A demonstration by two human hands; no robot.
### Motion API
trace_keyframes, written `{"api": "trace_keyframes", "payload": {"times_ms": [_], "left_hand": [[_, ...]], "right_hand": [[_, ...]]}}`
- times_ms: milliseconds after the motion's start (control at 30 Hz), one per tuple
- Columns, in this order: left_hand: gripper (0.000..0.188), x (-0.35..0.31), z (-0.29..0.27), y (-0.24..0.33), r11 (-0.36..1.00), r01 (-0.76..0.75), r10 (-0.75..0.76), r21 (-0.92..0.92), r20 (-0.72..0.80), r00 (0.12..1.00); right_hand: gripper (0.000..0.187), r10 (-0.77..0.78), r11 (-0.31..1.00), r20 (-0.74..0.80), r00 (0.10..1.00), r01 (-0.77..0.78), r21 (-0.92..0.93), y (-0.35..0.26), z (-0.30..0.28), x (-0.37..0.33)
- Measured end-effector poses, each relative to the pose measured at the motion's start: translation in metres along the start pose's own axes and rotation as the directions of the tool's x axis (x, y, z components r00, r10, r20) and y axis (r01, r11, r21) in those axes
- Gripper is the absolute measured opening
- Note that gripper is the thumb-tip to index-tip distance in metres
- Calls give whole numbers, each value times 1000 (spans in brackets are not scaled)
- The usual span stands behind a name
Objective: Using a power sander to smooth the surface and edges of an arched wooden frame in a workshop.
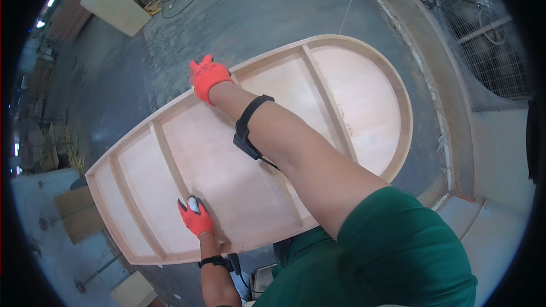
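Note:
A large pale wooden panel frame (pixel 259 210), rounded at its right end, lies before me with raised rims and several cross slats. My left hand (pixel 197 222), in a red glove with dark fingertips, is closed around a small whitish lump (pixel 194 204) above the near part of the panel, beside a slat; its exact kind does not show. My right hand (pixel 209 79), gloved alike, reaches across to the far rim, its fingers curled at the outer edge and partly blurred. Whatever it grips there is hidden.
Grey concrete floor (pixel 239 17) surrounds the panel. Boards (pixel 116 5) and a loose cable (pixel 176 0) lie at the far left. On the right stands a wall with a large mesh-covered fan (pixel 478 28). More fans (pixel 57 222) and a brown carton (pixel 79 216) are at the left.

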State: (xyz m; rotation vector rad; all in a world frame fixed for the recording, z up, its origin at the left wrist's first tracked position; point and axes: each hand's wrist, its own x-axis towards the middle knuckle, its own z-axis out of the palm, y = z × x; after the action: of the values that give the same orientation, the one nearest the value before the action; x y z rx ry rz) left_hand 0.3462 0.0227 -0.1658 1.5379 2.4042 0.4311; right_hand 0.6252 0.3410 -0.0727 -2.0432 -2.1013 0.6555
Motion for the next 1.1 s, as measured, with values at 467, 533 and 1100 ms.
{"api": "trace_keyframes", "payload": {"times_ms": [467,533,1100], "left_hand": [[64,-1,1,18,997,45,-46,-57,-6,999],[68,-1,2,15,992,70,-68,-105,17,998],[60,-2,1,9,1000,20,-20,4,-30,999]], "right_hand": [[55,452,864,-298,841,-495,-89,329,-109,-60],[59,547,795,-339,766,-602,-79,384,-113,-86],[53,337,941,-173,925,-334,49,264,-110,-45]]}}
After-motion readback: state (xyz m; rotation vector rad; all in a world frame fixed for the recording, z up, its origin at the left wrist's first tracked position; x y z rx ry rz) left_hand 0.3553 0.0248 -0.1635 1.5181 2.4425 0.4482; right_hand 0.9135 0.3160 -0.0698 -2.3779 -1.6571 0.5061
